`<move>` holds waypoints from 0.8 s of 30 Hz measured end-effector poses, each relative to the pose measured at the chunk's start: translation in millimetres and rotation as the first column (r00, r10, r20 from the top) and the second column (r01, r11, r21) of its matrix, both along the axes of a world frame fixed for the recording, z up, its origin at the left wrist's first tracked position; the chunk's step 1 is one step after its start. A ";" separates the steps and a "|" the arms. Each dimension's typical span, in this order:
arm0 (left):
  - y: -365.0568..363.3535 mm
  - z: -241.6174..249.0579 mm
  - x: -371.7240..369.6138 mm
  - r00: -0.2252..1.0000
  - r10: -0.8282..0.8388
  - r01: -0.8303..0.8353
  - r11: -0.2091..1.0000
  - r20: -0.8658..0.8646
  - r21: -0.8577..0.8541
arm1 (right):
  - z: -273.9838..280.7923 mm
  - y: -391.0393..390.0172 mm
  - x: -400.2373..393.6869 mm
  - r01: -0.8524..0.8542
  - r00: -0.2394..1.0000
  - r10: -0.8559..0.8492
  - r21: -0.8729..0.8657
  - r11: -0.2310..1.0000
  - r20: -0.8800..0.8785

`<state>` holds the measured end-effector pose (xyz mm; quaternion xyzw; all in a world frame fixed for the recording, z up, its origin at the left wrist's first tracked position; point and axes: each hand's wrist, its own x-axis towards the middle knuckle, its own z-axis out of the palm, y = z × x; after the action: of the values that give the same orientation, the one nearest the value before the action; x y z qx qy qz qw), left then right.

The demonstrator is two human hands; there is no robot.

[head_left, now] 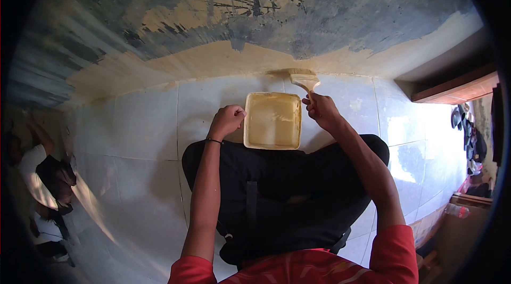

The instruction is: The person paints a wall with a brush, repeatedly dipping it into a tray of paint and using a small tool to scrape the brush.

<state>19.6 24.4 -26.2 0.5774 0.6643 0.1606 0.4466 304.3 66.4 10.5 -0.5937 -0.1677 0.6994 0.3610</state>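
A square yellowish container (272, 120) with pale liquid inside stands on the tiled floor before my crossed legs. My left hand (229, 122) is closed at its left rim, thumb and fingers pinched against the edge. To the right of the container, my right hand (321, 109) grips the handle of a wide brush (304, 79). The brush's bristles point to the foot of the wall (213, 60), where the wall meets the floor. Cream paint covers the wall's lower band, with worn blue-grey above it.
Two people sit at the far left, one in a white shirt (33, 172). A wooden ledge (458, 86) juts out on the right. Beyond it lie footwear and other items (468, 135), with a plastic bottle (456, 210) lower down.
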 end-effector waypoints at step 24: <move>-0.8 -8.0 -2.6 0.999 0.020 -0.022 0.999 0.041 0.029 | 124.1 -28.7 34.7 0.174 0.979 -0.202 0.485 0.857 0.006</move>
<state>17.0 23.6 -34.2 0.5736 0.6587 0.1868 0.4497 339.0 37.7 134.6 -0.5182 -0.2878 0.5800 0.5588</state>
